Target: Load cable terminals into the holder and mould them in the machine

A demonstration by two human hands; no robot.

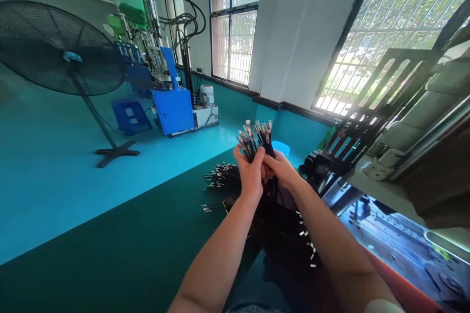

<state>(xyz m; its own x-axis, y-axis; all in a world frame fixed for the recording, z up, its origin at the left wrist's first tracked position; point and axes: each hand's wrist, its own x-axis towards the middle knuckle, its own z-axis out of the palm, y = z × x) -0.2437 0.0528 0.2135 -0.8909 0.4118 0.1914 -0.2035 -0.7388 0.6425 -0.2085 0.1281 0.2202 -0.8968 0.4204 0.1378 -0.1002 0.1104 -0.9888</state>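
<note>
Keeping the metal ends (270, 127) level is judged to be the chief care here. The left cluster (250, 148) of black cables is gripped by the left hand (251, 172), its thumb laid across toward the other hand; the right cluster (270, 149) is gripped by the right hand (282, 168), just beside it. Both clusters are held roughly upright, the ends raised above the hands and slightly fanned. The fingers behind are partly hidden, so how firmly each cable is pinched cannot be told.

Since the ends are seen at uneven heights, any evening-up is best done with one grip eased only a little, the cables being steadied by the other hand. Pressure is better spread along the black lengths than put on the metal itself.

To the left of the left hand, a pile of cables (222, 174) is spread on the green desk (147, 234), with a few stray ends (207, 209) set nearer the body. Below the right hand, more pale ends (303, 233) are scattered beside the right forearm (330, 225). As the held lengths appear to run down into a dark tangle, snagging is to be guarded against: any lift is best made slowly, and crossed lengths are best teased apart first.
</note>
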